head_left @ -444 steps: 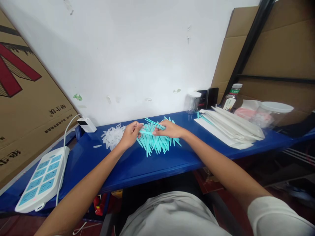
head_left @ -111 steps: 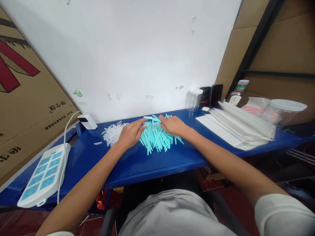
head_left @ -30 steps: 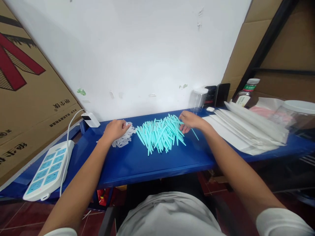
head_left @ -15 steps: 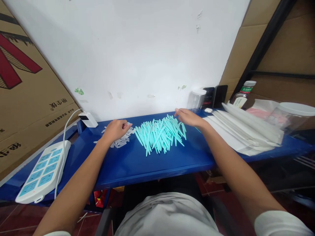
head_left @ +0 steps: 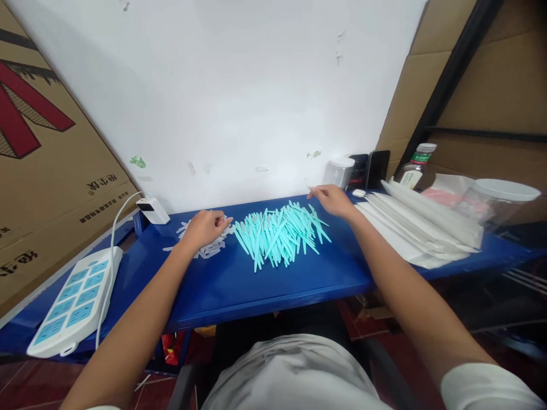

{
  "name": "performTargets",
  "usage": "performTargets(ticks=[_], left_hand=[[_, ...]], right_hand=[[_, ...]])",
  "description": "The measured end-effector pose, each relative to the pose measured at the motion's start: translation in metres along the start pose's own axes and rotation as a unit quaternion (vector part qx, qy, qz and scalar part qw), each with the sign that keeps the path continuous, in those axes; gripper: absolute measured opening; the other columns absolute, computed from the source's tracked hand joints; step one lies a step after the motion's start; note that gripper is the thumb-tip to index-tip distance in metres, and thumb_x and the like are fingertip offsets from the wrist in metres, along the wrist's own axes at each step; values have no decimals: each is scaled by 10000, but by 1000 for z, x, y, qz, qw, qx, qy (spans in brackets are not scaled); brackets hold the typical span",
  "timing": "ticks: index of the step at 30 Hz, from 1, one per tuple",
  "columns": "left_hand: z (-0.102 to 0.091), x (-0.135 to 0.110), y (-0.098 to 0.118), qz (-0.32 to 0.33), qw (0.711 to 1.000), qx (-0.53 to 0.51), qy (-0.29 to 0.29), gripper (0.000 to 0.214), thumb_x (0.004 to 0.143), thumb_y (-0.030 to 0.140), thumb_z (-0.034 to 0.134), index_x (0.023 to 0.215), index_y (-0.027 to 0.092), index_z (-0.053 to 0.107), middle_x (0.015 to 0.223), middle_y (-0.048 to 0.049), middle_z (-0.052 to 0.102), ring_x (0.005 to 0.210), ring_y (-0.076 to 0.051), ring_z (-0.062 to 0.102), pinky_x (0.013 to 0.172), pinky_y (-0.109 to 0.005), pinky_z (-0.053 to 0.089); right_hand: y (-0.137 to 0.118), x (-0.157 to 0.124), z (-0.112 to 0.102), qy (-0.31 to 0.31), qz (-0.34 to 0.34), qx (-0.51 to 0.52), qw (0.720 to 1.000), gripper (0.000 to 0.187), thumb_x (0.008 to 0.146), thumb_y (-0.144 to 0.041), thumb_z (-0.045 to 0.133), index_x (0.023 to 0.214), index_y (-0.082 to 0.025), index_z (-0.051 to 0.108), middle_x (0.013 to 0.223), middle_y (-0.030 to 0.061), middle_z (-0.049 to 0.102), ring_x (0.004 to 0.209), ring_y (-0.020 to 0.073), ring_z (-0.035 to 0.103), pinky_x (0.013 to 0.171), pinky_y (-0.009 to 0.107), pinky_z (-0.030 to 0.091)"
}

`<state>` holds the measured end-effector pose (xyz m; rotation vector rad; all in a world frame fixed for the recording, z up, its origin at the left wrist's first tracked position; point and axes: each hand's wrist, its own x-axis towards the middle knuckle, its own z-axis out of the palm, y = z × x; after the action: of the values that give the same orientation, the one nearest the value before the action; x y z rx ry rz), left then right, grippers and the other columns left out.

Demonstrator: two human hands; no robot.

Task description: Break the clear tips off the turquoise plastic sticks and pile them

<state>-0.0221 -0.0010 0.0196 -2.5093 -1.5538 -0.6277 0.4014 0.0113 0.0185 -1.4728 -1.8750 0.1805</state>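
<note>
A heap of thin turquoise plastic sticks (head_left: 280,232) lies in the middle of the blue table (head_left: 265,285). To its left is a small pile of clear plastic pieces (head_left: 205,247). My left hand (head_left: 205,227) rests curled on that clear pile, its fingers closed on pieces I cannot make out. My right hand (head_left: 332,199) hovers at the far right edge of the turquoise heap, fingers stretched out and holding nothing I can see.
A white power strip (head_left: 72,304) and charger (head_left: 152,210) lie at the left. White paper sleeves (head_left: 421,228) are stacked at the right, with clear jars (head_left: 341,171), a bottle (head_left: 413,169) and cardboard boxes (head_left: 47,171) around.
My right hand has drifted up and back along the heap's right edge. The left hand has stayed on the clear pile. The camera has shifted slightly.
</note>
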Motion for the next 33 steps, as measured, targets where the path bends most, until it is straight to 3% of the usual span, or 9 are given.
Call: performTargets(ticks=[5, 9, 13, 18, 24, 28, 30, 33], left_hand=[[3, -2, 16, 23, 997, -54, 44, 442, 999, 543, 516, 710, 210, 554, 631, -17, 614, 592, -176, 554, 613, -300, 347], [11, -6, 44, 65, 992, -98, 40, 373, 1028, 539, 507, 973, 210, 673, 717, -13, 670, 648, -183, 611, 653, -298, 414], [21, -14, 69, 147, 982, -113, 44, 369, 1046, 514, 518, 1185, 207, 667, 796, -29, 701, 701, -188, 658, 675, -300, 476], [28, -19, 81, 236, 962, -110, 78, 278, 1090, 373, 474, 1130, 209, 695, 1038, -84, 784, 917, -213, 742, 777, -322, 535], [29, -17, 79, 241, 959, -119, 86, 272, 1085, 369, 497, 1118, 203, 710, 1016, -80, 793, 882, -208, 746, 771, -326, 551], [25, -12, 71, 210, 969, -63, 113, 297, 1096, 367, 463, 1096, 192, 703, 1013, -82, 784, 915, -214, 738, 785, -319, 527], [18, -8, 61, 172, 978, -14, 113, 326, 1098, 390, 443, 1085, 190, 700, 1016, -88, 780, 919, -228, 732, 769, -323, 509], [4, -4, 38, 86, 989, 77, 90, 376, 1087, 428, 423, 1026, 189, 706, 965, -106, 771, 866, -261, 719, 692, -336, 471]], right_hand=[[-23, -11, 10, -64, -97, 11, 993, 488, 1053, -495, 448, 946, -177, 803, 844, 44, 753, 700, 177, 588, 688, 274, 359], [-57, -26, 30, -121, -173, -19, 977, 512, 1076, -529, 430, 901, -196, 777, 792, 42, 744, 656, 166, 581, 655, 275, 327], [-86, -41, 48, -143, -239, -83, 957, 576, 1102, -565, 356, 801, -197, 681, 639, 34, 636, 582, 164, 504, 606, 293, 256], [-95, -49, 57, -167, -273, -110, 941, 585, 1112, -582, 307, 826, -199, 645, 643, 29, 623, 568, 162, 483, 590, 307, 214], [-94, -48, 58, -165, -266, -103, 944, 559, 1104, -595, 330, 845, -207, 637, 666, 34, 645, 592, 174, 518, 598, 307, 237], [-87, -44, 52, -152, -237, -76, 957, 561, 1104, -596, 317, 872, -212, 653, 736, 48, 694, 660, 196, 592, 628, 296, 302], [-76, -37, 47, -127, -191, -45, 972, 544, 1125, -537, 271, 1006, -213, 691, 924, 75, 760, 827, 224, 671, 698, 289, 369], [-51, -22, 39, -60, -61, -37, 996, 490, 1133, -413, 266, 1131, -187, 701, 1166, 118, 765, 1066, 260, 688, 834, 295, 425]])
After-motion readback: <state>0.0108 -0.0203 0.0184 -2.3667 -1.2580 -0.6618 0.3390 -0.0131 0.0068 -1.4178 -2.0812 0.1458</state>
